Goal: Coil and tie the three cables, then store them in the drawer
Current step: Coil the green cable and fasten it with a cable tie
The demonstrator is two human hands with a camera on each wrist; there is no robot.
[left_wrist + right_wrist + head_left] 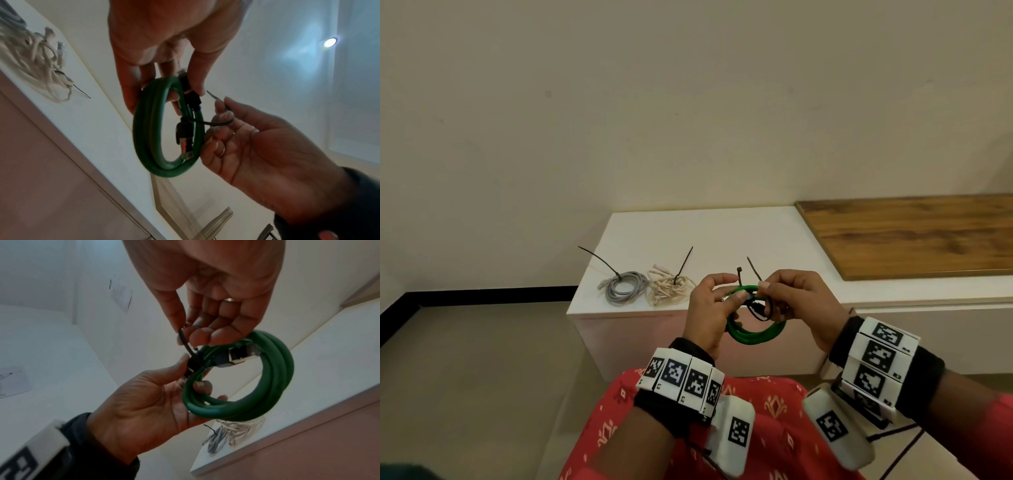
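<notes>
Left hand [164, 40] holds green cable coil [144, 129]; right hand [267, 154] pinches black tie [216, 123].

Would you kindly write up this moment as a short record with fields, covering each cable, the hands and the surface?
green cable: coiled, held in the air between both hands
left hand: grips the coil near its top
right hand: pinches the black zip tie looped round the coil, not yet closed
black zip tie: both ends free
grey cable: coiled and tied, on the white cabinet top
cream cable: bundled and tied, right of the grey one
white cabinet top: holds both tied cables
</notes>
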